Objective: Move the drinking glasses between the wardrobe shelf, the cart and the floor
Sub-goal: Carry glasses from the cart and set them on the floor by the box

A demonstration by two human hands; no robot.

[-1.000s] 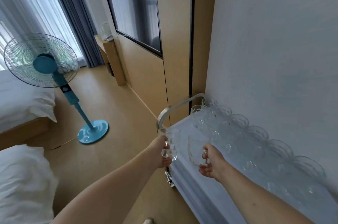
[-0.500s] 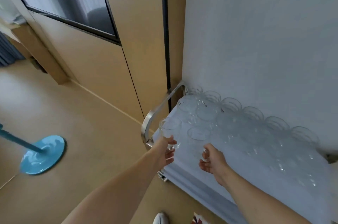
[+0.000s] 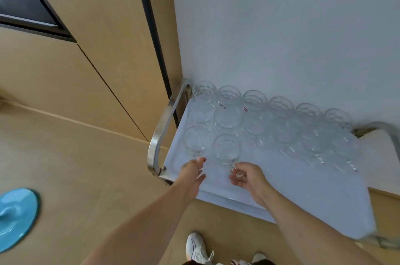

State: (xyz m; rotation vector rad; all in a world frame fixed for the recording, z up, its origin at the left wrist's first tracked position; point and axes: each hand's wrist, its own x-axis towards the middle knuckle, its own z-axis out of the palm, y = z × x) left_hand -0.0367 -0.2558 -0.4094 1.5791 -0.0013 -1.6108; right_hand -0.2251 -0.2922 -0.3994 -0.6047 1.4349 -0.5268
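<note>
Two clear handled drinking glasses stand upright near the left front corner of the white-topped steel cart: the left glass and the right glass, set in front of the rows of glasses along the back edge, probably starting a new row. The left hand has a loose, spread grip with fingertips at its glass's base. The right hand seems to pinch the other's handle, though I cannot tell for sure

Clear patterned drinking glasses on pale blue-white cart top; silver metal handle; turquoise round fan base; tan wooden floor.
</note>
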